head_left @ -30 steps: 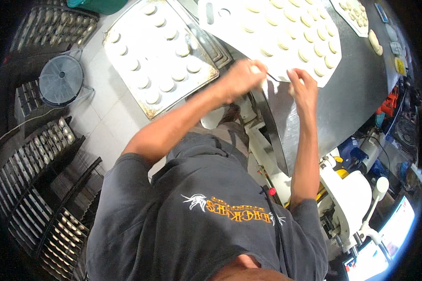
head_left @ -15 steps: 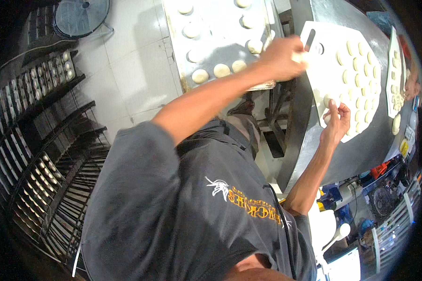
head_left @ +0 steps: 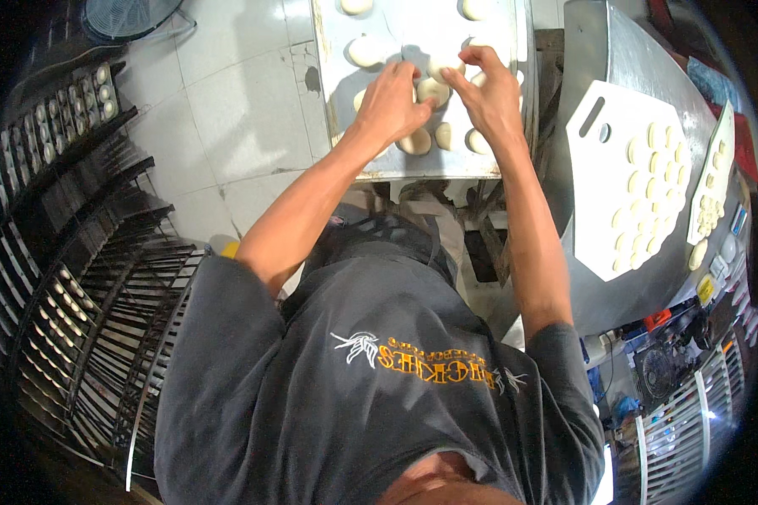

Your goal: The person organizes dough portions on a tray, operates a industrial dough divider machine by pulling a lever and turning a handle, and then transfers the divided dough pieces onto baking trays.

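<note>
Both my hands are over a metal baking tray (head_left: 467, 168) with several pale round dough pieces on it. My left hand (head_left: 389, 105) is curled at the side of a dough ball (head_left: 432, 91), its thumb and fingertips against it. Just beyond that piece, my right hand (head_left: 490, 94) pinches another dough ball (head_left: 445, 66) between thumb and fingers. Other dough pieces, such as a dough ball (head_left: 365, 50) on the left, lie around my hands. Parts of the nearer pieces are hidden under my fingers.
A steel table (head_left: 585, 50) stands to the right. On it lies a white board (head_left: 594, 181) bearing several small dough pieces, with a second board (head_left: 709, 177) beyond. Dark racks (head_left: 135, 337) with loaded trays stand on the left, near a fan (head_left: 126, 17).
Both hands have left the white board and moved left to the baking tray, bringing dough pieces with them. My body has turned, so the board now sits farther from my hands.
</note>
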`<state>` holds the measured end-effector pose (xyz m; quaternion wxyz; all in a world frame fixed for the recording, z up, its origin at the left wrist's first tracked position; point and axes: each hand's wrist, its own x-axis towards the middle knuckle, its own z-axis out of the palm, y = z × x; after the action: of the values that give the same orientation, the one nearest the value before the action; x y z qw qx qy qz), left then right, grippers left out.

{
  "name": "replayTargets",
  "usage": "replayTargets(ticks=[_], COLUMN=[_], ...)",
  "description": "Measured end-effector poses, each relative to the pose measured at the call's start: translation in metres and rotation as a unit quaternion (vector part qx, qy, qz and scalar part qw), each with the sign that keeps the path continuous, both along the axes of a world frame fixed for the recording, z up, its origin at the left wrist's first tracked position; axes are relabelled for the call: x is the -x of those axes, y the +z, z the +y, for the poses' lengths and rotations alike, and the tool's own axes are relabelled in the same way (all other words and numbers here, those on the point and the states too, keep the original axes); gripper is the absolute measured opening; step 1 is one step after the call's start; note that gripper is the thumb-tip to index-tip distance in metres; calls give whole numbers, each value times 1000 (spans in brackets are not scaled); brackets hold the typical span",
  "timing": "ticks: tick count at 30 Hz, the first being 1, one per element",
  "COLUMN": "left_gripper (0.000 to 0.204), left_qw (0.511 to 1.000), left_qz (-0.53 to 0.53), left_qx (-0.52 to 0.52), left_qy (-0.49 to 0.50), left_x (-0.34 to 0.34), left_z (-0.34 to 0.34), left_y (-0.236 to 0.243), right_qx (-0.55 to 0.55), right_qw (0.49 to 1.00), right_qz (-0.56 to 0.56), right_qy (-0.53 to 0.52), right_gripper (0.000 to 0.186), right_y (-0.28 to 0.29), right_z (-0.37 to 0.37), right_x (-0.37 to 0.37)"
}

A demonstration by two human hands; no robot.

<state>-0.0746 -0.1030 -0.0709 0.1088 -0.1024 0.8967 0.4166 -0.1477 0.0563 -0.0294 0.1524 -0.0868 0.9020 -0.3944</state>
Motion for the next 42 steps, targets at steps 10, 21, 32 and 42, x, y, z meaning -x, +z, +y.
replayTargets(ticks=[10, 21, 32, 42], left_gripper=[43, 46, 38, 41], left_qw=[995, 990, 976, 961], left_qz=[20, 135, 31, 17], left_qx=[-102, 35, -27, -78], left_qy=[11, -27, 215, 264], left_x=[84, 149, -39, -79], left_z=[-61, -63, -98, -80], left_y=[15, -39, -18, -22], right_qx=[-42, 48, -52, -178], right_qw=[994, 993, 986, 981], right_qz=[-104, -98, 134, 68], right_qy=[-14, -54, 84, -30], right_gripper=[43, 40, 37, 45], right_y=[-6, -1, -88, -37], right_z=[-8, -5, -99, 54], right_x=[18, 34, 180, 5])
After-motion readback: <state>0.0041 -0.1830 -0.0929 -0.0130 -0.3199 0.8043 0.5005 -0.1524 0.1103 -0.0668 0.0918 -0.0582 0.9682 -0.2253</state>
